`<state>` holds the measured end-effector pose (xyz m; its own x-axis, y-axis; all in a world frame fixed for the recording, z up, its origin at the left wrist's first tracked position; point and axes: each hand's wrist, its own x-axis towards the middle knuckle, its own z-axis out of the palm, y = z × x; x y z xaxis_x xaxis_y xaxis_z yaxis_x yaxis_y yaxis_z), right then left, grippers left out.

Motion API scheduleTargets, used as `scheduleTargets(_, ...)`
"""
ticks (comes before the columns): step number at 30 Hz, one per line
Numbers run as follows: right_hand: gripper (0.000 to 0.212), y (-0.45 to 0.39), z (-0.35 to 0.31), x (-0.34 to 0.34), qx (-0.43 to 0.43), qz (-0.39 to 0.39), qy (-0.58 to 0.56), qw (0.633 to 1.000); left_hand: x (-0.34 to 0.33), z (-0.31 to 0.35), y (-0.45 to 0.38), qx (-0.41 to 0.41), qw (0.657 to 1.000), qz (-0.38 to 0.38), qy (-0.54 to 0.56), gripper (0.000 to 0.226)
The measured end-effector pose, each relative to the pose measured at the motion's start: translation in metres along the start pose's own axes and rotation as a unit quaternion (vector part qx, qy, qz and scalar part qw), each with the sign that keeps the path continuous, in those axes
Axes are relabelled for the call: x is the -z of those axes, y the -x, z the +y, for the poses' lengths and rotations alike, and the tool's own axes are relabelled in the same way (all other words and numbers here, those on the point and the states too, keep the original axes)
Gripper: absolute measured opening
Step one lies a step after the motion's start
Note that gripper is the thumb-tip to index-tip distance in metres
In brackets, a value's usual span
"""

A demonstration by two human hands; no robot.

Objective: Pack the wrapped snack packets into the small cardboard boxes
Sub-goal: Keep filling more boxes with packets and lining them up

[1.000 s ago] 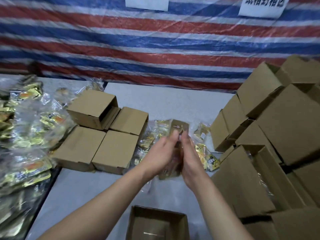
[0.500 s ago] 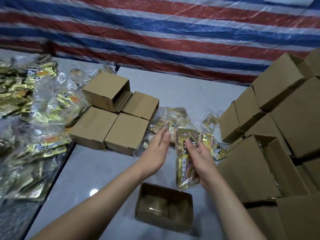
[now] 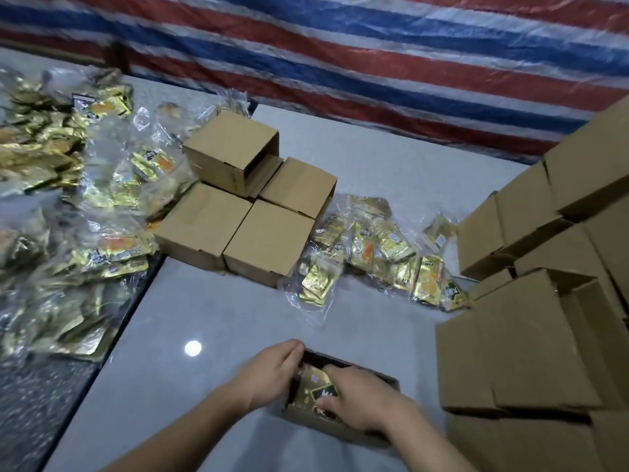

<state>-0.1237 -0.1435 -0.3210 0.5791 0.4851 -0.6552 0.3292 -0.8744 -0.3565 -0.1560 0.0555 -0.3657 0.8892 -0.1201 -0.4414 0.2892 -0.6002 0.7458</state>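
Count: closed cardboard boxes (image 3: pixel 238 202) in left cluster, 4; open box (image 3: pixel 388 379), 1; hands, 2; loose gold packets (image 3: pixel 374 253) uncountable.
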Motion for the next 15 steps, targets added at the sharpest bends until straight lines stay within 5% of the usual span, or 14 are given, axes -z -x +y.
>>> scheduleTargets(5, 0.048, -0.038, 0.001, -0.033, -0.052, -0.1, -0.012, 0.994, -0.005, -0.001, 0.001, 0.007, 1.0, 0.004, 0.025, 0.03)
scheduleTargets(13, 0.025, -0.033, 0.008, -0.018, -0.068, -0.024, 0.042, 0.997, -0.001, 0.003, 0.0, 0.007, 1.0, 0.003, 0.017, 0.031)
scheduleTargets(15, 0.022, -0.031, 0.013, -0.017, -0.082, -0.063, 0.013, 0.995, -0.001, 0.002, 0.0, 0.009, 1.0, 0.005, 0.022, 0.032)
